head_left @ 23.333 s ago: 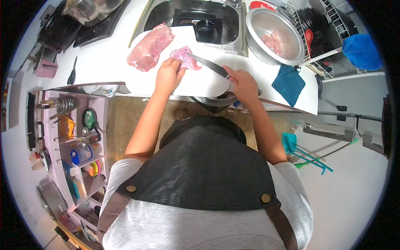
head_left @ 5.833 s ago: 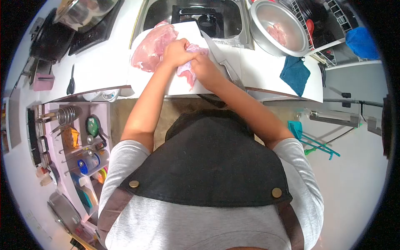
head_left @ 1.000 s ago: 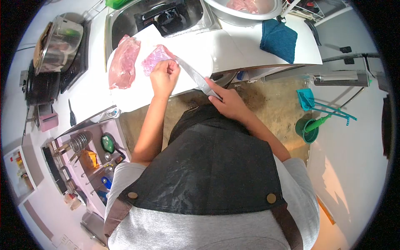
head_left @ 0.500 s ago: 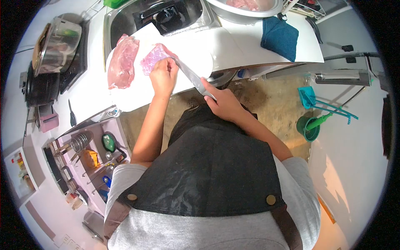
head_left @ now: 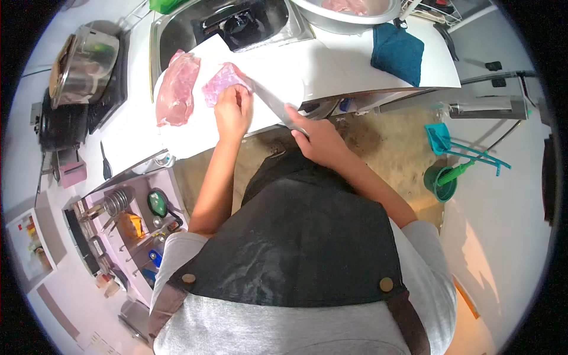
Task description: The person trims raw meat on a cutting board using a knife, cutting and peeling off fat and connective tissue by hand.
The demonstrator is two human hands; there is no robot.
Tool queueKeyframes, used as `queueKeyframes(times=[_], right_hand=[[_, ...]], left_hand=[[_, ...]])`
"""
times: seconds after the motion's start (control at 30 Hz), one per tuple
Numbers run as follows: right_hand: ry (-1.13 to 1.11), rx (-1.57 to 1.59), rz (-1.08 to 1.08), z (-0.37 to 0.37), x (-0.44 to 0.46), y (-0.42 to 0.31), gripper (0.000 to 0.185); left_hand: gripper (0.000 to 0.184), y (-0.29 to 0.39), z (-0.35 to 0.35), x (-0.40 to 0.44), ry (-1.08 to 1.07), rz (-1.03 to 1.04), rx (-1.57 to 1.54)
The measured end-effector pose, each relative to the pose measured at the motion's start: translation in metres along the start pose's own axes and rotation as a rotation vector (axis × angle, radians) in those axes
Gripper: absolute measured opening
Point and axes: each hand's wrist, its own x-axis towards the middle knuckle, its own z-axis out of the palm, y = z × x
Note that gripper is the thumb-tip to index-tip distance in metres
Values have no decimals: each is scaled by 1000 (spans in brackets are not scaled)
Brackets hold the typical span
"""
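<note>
A small piece of pale pink raw meat (head_left: 223, 78) lies on the white cutting board (head_left: 204, 133). My left hand (head_left: 232, 113) rests at its near edge, with curled fingers pressed against the meat. In my right hand (head_left: 322, 142) is a kitchen knife (head_left: 274, 105), its handle wrapped by my fingers and my index finger stretched along the top of the blade. The blade slants up and left, its tip beside the right edge of the piece. Left of it sits a larger slab of raw meat (head_left: 178, 89).
Behind the board is a steel sink (head_left: 177, 36); a basin (head_left: 355, 19) holding more meat stands to its right. A folded blue cloth (head_left: 397, 54) lies on the counter's right. Pots (head_left: 89, 65) stand far left, and black-handled scissors or a similar tool (head_left: 106, 161) lie near the left edge.
The knife and my right hand have shifted slightly, with the blade tip now a little farther right along the meat's edge. My left hand stays on the piece. The whole view has moved slightly.
</note>
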Motion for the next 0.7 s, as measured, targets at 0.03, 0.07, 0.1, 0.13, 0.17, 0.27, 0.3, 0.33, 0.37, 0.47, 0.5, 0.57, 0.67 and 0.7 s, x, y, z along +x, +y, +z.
queueKeyframes(times=[0.03,0.07,0.1,0.13,0.17,0.27,0.3,0.33,0.37,0.47,0.5,0.57,0.67,0.7], right_hand=[[-20,-42,-17,1,3,-1,56],[-42,-85,-33,2,4,-1,57],[-41,-84,-33,4,5,1,57],[-15,-77,-30,6,5,3,57],[9,-71,-28,7,5,4,57],[24,-82,-26,6,4,0,57],[24,-82,-26,6,4,-2,57],[17,-69,-13,6,4,-3,57],[9,-56,1,6,4,-4,57],[23,-66,7,9,4,-4,57],[24,-64,8,9,4,-3,57],[54,-59,18,7,4,-2,57],[72,-31,-33,6,-3,2,57],[72,-30,-33,4,-5,1,57]], left_hand=[[10,3,-2,1,0,3,1],[11,14,-8,3,-14,-37,-26],[12,19,-11,4,-27,-78,-53],[12,18,-10,5,-27,-79,-53],[13,15,-10,8,-43,11,13],[14,4,-8,16,-83,120,137],[14,0,-7,17,-108,138,192],[14,-2,-5,19,-109,138,192],[14,-4,-4,20,-107,185,232],[14,-5,-4,20,-128,188,278],[14,-4,-4,21,-151,145,281],[15,0,-8,23,-163,97,239],[15,3,-9,21,-151,-21,122],[14,4,-8,19,-129,-90,45]])
